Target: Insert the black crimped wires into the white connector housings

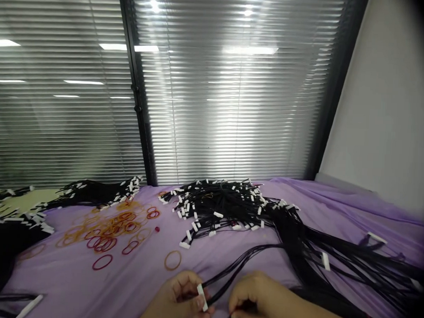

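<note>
Near the bottom middle, my left hand (184,299) pinches a white connector (202,297) at the end of a black cable (241,266). Beside it on the right, my right hand (252,297) is curled with thumb and fingers together on a thin black cable end low in the picture. From the left hand the cable's strands curve up and right to a large pile of black cables (227,201) with many white connectors. Part of my right hand's grip is hidden by its own fingers.
Orange and red rubber bands (115,227) lie scattered on the purple cloth (138,281). More black cable bundles (96,192) with white ends sit at the left. Long cables (354,256) run across the right side. Behind stand windows with blinds (231,108) and a white wall (383,118).
</note>
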A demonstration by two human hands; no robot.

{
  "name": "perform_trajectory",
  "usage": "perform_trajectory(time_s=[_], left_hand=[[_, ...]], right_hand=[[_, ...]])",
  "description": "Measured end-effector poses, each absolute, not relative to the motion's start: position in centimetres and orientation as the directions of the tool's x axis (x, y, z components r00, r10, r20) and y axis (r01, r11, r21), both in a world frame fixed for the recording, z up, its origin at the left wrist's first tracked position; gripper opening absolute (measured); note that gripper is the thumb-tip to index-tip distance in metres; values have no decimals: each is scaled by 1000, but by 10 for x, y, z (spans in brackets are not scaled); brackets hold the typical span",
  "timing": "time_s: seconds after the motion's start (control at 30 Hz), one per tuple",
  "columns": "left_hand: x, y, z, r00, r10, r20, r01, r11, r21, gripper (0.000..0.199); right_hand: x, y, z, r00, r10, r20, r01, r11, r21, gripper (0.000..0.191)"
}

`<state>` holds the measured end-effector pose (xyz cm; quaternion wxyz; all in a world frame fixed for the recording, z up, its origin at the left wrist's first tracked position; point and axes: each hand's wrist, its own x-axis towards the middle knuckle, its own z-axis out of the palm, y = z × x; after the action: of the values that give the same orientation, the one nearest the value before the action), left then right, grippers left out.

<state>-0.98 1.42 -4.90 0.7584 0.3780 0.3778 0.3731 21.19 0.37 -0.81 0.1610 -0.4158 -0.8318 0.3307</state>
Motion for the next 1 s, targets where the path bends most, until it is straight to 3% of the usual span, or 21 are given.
perform_trajectory(time_s=[0.1, 0.27, 0.5, 0.67, 1.0], left_hand=[[-8, 10, -42, 417, 870, -265, -311, 410, 857, 47], [-4, 2, -25, 376, 868, -323, -278, 438, 855, 42], [-5, 0, -16, 339, 856, -390, -289, 490, 823, 40], [-5, -1, -11, 346, 860, -375, -255, 471, 845, 35], [-7, -1, -18, 441, 843, -309, -150, 409, 900, 20]], right_hand=[[210, 3, -11, -493, 861, 120, 567, 423, -707, 14], [211, 4, -4, -538, 813, 223, 466, 507, -725, 8], [215, 0, 5, -636, 747, 196, 401, 536, -743, 13], [214, -3, 9, -545, 817, 189, 467, 482, -741, 15], [203, 2, 0, -439, 898, -9, 459, 216, -862, 9]])
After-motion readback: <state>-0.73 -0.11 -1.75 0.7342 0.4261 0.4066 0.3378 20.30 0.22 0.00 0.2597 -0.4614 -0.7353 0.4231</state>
